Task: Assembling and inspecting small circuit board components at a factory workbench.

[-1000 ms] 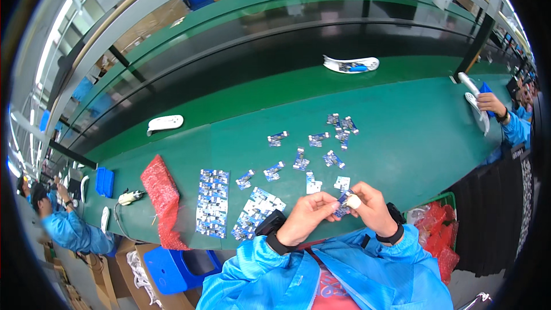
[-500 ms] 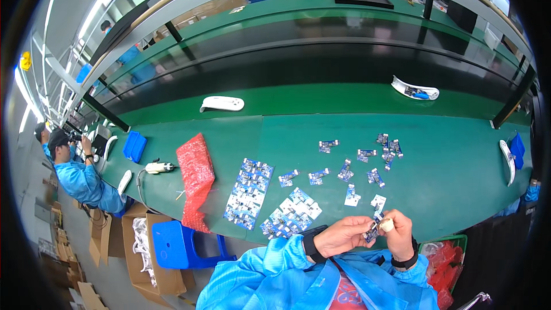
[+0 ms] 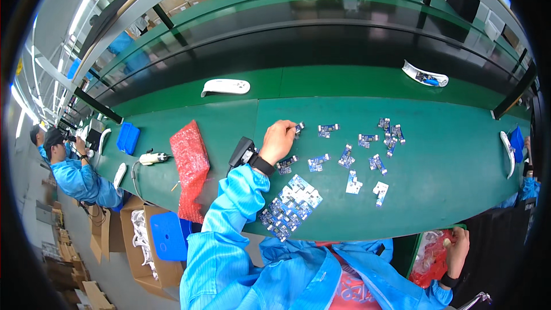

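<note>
Both hands have separated since the earlier frame, where they met over one small board at the chest. Left hand now reaches forward across the green bench, fingers pinched narrow on a small blue circuit board. Right hand hangs low beside the bench edge, closed on a clear bag of red material. More small boards lie scattered just right of the left hand; a stacked board group lies near the front edge. Red bubble wrap lies to the left
</note>
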Motion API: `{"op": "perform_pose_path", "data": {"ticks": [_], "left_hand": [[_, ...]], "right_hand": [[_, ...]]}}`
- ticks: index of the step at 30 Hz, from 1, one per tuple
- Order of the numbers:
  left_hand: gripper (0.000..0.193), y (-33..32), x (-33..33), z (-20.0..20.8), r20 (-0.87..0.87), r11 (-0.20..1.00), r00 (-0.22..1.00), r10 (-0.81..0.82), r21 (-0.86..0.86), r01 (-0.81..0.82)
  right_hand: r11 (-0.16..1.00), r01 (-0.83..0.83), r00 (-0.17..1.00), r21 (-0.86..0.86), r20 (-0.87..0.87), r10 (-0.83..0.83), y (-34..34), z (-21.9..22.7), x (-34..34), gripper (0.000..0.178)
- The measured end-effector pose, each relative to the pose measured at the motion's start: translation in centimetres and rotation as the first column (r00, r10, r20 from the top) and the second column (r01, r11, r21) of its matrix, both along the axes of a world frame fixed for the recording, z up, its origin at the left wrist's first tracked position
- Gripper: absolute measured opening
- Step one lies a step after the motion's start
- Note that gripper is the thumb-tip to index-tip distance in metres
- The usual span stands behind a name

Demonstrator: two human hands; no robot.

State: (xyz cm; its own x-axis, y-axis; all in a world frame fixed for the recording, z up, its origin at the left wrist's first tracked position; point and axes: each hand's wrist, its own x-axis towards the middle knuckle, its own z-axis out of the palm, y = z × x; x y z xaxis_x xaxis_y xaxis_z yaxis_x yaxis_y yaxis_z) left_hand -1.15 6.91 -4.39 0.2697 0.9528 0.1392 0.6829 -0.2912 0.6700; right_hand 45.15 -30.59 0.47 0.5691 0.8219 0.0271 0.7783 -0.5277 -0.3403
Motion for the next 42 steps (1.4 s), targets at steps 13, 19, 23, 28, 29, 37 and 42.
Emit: {"op": "perform_pose_path", "data": {"ticks": [13,19,23,28,29,37,42], "left_hand": [[0.033,-15.9,-2.5,3.9,-0.105,0.998,0.994,-0.022,0.064,0.028],[0.034,-17.2,-2.9,2.7,-0.041,0.991,0.998,0.04,0.128,-0.034],[0.036,-17.0,-3.1,2.5,0.017,0.989,1.0,0.014,0.144,-0.017],[0.019,-16.5,-3.1,1.6,0.764,0.795,0.598,0.241,-0.509,0.33],[0.016,-16.5,-3.1,1.4,0.783,0.747,0.56,0.27,-0.538,0.391],[0.01,-16.7,-1.3,1.0,0.672,0.827,0.703,0.233,-0.517,0.219],[0.018,-16.1,-1.2,1.5,0.593,0.87,0.78,0.201,-0.474,0.136]], "right_hand": [[0.585,-0.702,0.577,0.407,-0.156,0.801,17.9,0.6,-24.7,0.018],[0.562,-0.809,0.569,0.174,-0.008,0.822,20.7,-1.3,-29.6,0.02],[0.53,-0.783,0.576,0.327,0.057,0.816,19.8,-0.7,-29.5,0.023],[0.611,-0.66,0.558,0.438,-0.259,0.788,18.8,0.8,-28.7,0.029],[0.651,-0.645,0.579,0.4,-0.3,0.758,18.7,1.0,-28.5,0.031],[0.576,-0.699,0.618,0.423,-0.049,0.785,18.5,0.0,-28.4,0.039],[0.66,-0.593,0.637,0.461,-0.232,0.735,19.3,0.0,-26.2,0.039]]}}
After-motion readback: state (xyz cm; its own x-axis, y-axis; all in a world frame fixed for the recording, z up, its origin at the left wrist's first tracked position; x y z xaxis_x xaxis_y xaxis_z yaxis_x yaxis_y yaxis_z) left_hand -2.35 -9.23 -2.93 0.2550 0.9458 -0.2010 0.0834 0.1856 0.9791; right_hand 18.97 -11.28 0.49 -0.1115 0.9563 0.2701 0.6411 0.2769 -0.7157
